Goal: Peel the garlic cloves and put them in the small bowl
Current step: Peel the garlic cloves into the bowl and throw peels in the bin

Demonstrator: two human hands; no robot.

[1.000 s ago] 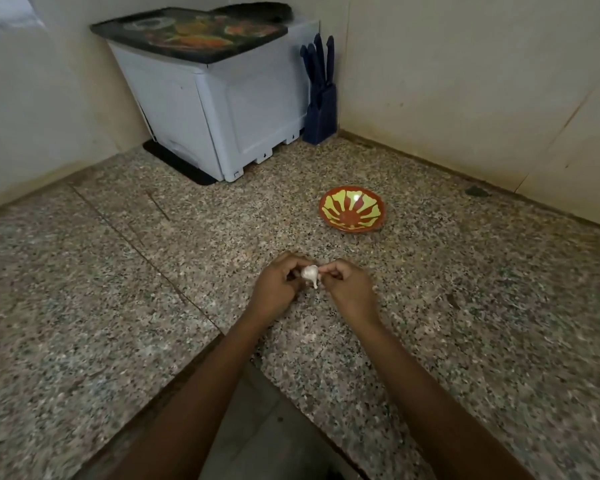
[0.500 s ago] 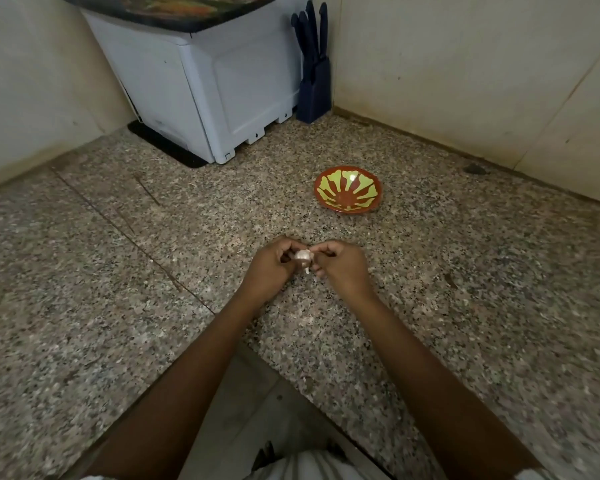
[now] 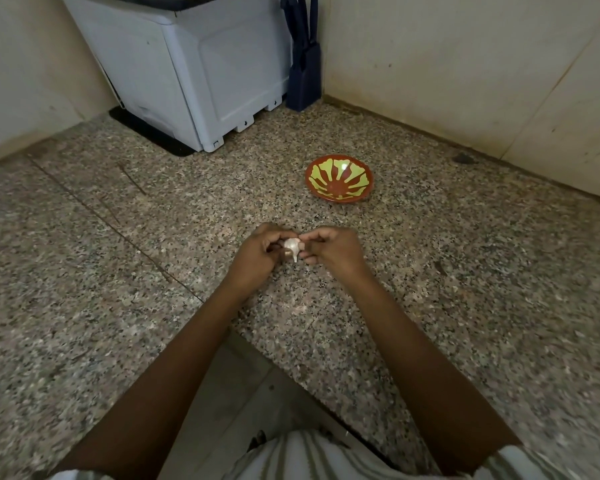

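Head view: we look down at a speckled stone counter (image 3: 465,271), with both hands meeting just above it.
Left hand (image 3: 253,261): its fingers are curled round the garlic (image 3: 292,247) and cradle it from the left.
Right hand (image 3: 333,252): its fingers are bent and its fingertips pinch the garlic's right side. We cannot see whether any skin is caught in the pinch.
Garlic: it is a pale white piece held between the two hands, off the counter, with a thin tip pointing down. We cannot tell whether it is one clove or a small bulb.
Small bowl (image 3: 361,183): it is red and yellow and stands on the counter beyond the hands, well apart from them. We see nothing in it.
Stage: we judge the peeling barely begun, as the white skin looks mostly whole.
Slip risk: the piece is small and smooth, so a hard tug from the right hand could pop it out of the left hand's hold.
Edge risk: the counter's cut-out edge (image 3: 257,341) lies near the wrists, so a dropped piece could roll off towards the floor.
Crush risk: too tight a squeeze could bruise or split the flesh instead of loosening the skin.
Mix-up risk: loose skin could cling to the fingers and ride into the bowl with a clove.
Bowl risk: the bowl looks light and shallow, so a careless drop could nudge it or bounce a clove out.
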